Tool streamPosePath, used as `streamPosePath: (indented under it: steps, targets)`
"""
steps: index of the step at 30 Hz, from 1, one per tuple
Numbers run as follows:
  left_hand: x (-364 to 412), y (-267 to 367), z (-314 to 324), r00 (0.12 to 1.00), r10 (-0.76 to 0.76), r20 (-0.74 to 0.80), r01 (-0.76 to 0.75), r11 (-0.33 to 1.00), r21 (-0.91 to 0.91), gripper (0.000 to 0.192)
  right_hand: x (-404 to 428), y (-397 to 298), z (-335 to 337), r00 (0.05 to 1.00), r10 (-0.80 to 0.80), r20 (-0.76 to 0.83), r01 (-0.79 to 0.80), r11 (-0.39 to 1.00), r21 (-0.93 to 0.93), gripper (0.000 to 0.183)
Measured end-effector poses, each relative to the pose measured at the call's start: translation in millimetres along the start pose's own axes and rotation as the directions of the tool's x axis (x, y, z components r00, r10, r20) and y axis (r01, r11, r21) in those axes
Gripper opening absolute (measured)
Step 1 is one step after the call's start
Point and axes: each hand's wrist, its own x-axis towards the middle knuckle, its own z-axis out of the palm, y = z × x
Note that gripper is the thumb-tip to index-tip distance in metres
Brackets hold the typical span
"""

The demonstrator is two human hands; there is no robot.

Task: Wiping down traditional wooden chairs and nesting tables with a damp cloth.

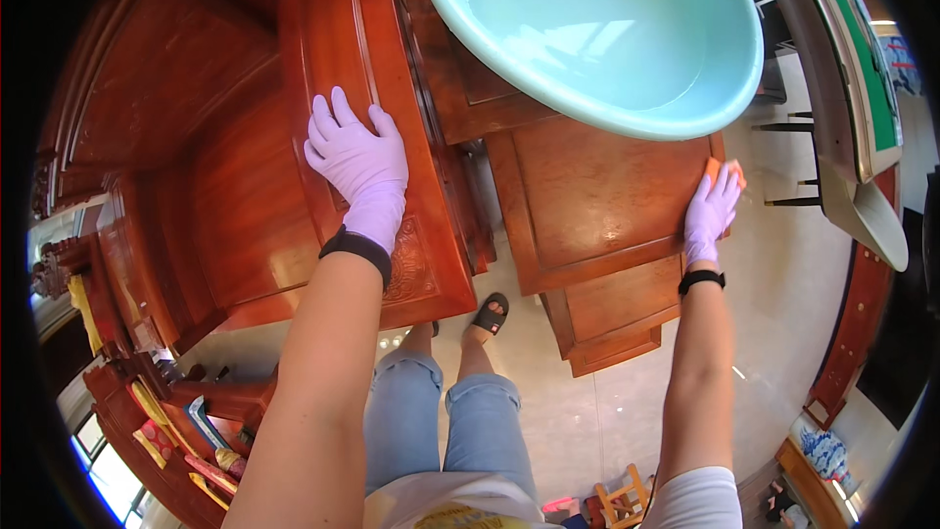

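My left hand (pixel 360 150), in a thin lilac glove, rests flat with its fingers spread on a polished reddish wooden surface (pixel 407 184) with carved panels. My right hand (pixel 712 209), gloved the same way, presses an orange cloth (pixel 734 170) against the right edge of a wooden nesting table's top (pixel 602 198). A big light-blue plastic basin (pixel 639 121) holding water stands beyond that top, on the wooden furniture. Part of the cloth is hidden under my right fingers.
Lower stacked tables (pixel 624 301) stand beneath the near top. Right of them are a light chair (pixel 866 220) and a green-topped table (pixel 881 103). A small wooden stool (pixel 624 499) and a blue-and-white vase (pixel 824 453) are near the bottom right. My feet are on the tiled floor (pixel 587 411).
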Motion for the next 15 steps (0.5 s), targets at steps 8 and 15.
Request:
streamPosePath:
  steps: [8, 15]
  targets:
    - [2, 5, -2, 1.0, 0.005, -0.006, -0.005, 1.0, 0.007, 0.049, -116, -47, -13, 0.995, 0.02, -0.095, -0.011, 0.996, 0.09, 0.052]
    - [1, 7, 0, 1.0, -0.013, 0.02, 0.013, 1.0, -0.008, 0.049, -246, -133, -52, 0.963, -0.232, 0.139, 0.179, 0.932, 0.314, 0.062]
